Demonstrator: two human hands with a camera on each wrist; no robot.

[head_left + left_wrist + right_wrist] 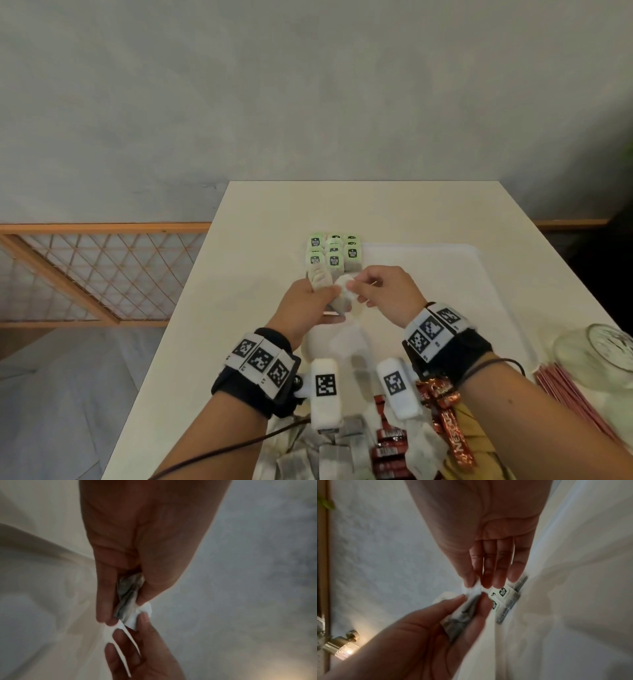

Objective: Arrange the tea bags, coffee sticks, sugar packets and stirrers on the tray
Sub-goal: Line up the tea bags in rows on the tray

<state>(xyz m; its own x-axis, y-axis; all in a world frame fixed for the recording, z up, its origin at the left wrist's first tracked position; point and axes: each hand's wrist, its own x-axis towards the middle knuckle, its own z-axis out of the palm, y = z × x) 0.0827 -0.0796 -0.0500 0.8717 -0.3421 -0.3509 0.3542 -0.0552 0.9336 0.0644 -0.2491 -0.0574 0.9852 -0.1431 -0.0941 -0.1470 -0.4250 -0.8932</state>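
Head view: left hand point(310, 301) grips tea bags point(337, 301); right hand point(385, 291) pinches top one.

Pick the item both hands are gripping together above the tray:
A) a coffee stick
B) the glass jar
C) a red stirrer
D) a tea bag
D: the left hand holds a grey tea bag while the right hand pinches its white end.

Both wrist views were blurred. The loose tea bags point(329, 455) and coffee sticks point(390, 452) ran off the head view's bottom edge, partly hidden behind the wrist cameras point(325, 390).
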